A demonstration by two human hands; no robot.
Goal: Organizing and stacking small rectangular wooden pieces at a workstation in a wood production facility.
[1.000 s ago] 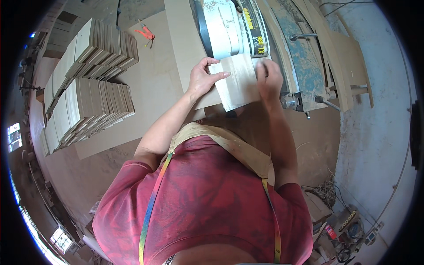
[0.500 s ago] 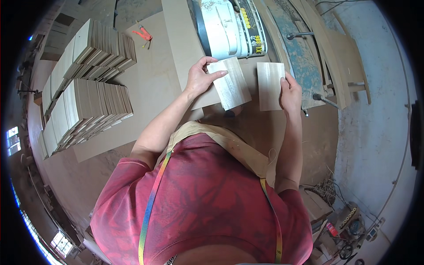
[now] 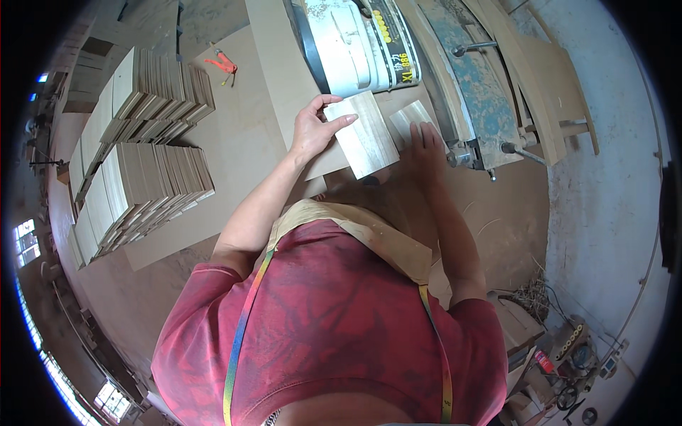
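A pale rectangular wooden board is in my left hand, its thumb over the upper face and its fingers at the far-left edge. To the right and lower down, a second pale wooden board lies tilted beside the machine's bed. My right hand has its fingers over this board's near right part; its thumb is hidden. The first board partly covers the second one's left side.
A white machine housing stands just beyond my hands. On its right is a worn blue machine bed with metal handles. Stacked wooden boards stand on the left, near red-handled pliers on a brown sheet.
My right hand has moved left and down with its board, turning it at an angle and partly behind the other board. My left hand still holds its board in nearly the same place.
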